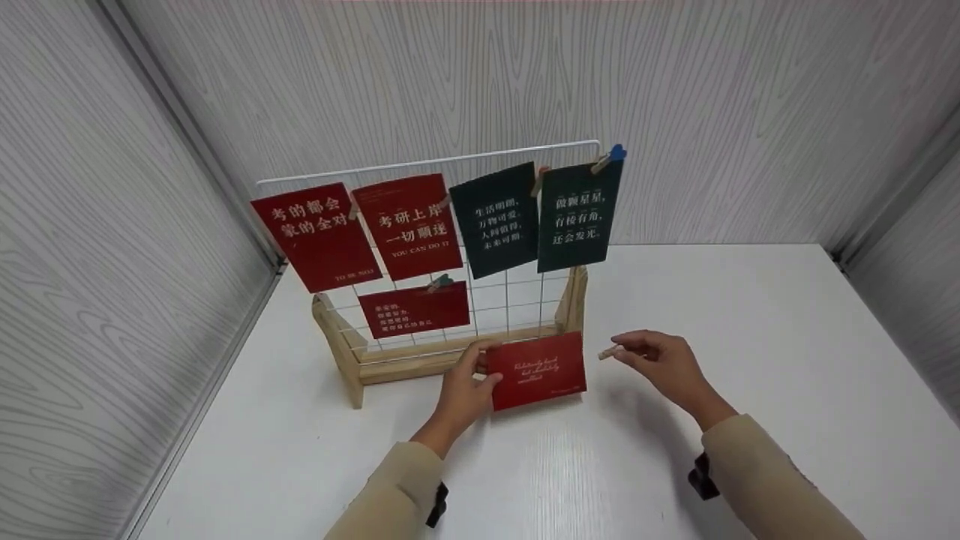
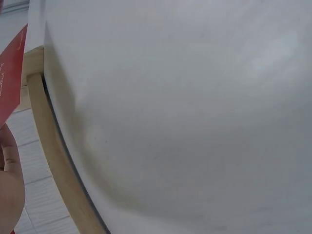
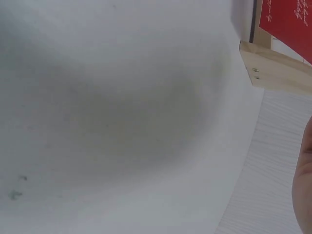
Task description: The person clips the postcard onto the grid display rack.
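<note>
My left hand (image 1: 469, 386) pinches the left edge of a red card (image 1: 538, 371) with pale script, held in front of the rack's lower right. In the left wrist view the card (image 2: 10, 73) and part of the hand (image 2: 10, 183) show at the left edge. To the card's right, my right hand (image 1: 664, 367) pinches a small wooden clothespin (image 1: 611, 352) between thumb and fingertips, apart from the card. The right wrist view catches only a sliver of that hand (image 3: 303, 180); the clothespin is out of sight there.
Behind the card stands a white wire grid (image 1: 508, 304) on a wooden base (image 1: 412, 367). Clipped to it are red cards (image 1: 319, 238), a smaller red card (image 1: 416, 311) and green cards (image 1: 581, 217). A blue-topped clothespin (image 1: 611, 157) holds the rightmost one. Grey wood-grain walls enclose the white table (image 1: 750, 337).
</note>
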A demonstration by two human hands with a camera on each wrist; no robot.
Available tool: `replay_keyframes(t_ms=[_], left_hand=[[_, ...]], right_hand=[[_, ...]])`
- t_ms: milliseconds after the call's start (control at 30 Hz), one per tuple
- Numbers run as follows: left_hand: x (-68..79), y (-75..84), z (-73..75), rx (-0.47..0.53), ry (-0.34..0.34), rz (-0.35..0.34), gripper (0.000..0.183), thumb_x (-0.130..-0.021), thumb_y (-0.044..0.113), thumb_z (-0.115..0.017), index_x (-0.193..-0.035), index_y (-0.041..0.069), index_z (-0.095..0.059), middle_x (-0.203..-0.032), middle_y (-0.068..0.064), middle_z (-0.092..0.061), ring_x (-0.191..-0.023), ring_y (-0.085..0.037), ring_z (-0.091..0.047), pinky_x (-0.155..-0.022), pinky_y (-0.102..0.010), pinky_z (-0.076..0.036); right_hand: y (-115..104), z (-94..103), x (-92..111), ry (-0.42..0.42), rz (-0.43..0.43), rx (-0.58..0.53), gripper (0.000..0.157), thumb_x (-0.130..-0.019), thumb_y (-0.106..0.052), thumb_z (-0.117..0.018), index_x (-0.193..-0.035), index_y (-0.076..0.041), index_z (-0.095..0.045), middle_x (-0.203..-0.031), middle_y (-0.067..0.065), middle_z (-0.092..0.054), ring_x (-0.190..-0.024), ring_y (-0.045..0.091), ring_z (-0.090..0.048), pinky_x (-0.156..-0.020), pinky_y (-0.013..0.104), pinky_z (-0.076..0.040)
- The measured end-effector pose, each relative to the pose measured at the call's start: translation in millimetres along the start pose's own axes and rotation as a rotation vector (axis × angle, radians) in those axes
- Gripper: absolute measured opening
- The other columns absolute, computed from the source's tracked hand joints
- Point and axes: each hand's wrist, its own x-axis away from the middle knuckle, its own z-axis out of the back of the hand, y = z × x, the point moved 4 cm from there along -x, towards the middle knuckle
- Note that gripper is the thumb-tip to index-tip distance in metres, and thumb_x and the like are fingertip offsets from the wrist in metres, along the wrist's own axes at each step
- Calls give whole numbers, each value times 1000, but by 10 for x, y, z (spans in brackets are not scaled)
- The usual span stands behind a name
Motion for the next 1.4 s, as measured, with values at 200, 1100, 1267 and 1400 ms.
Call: replay_keyframes(t_ms=[200,1100,1267,1400], left_hand=[[-98,73,175,14,28,-18,46,-89,-4,-62,-130,14,-50,-112,-4,-58,-99,-18,-56,-83,-31,-50],[-423,427,398,-11,167,-137,45,-88,-6,-62,-127,15,-52,-119,-5,-58,-98,-19,-54,-83,-31,-51],[-452,476,384,-17,194,-164,43,-88,-6,-62,-125,14,-53,-117,-4,-58,-97,-18,-54,-83,-31,-50],[-468,507,366,-13,206,-173,42,-89,-5,-62,-125,14,-53,-117,-4,-58,-96,-18,-52,-81,-31,-49]], right_hand=[[-151,-48,-128,24,39,-39,24,-84,-13,-74,-107,-10,-70,-96,0,-70,-85,17,-66,-75,24,-53],[-794,-137,-607,305,193,59,21,-85,-9,-71,-106,-8,-73,-101,1,-69,-87,12,-63,-78,23,-52],[-852,-162,-652,343,193,39,17,-86,-9,-71,-102,-8,-74,-98,1,-68,-87,13,-62,-77,25,-52],[-869,-187,-686,363,174,17,16,-86,-10,-71,-102,-8,-74,-97,1,-67,-86,12,-61,-75,22,-52]])
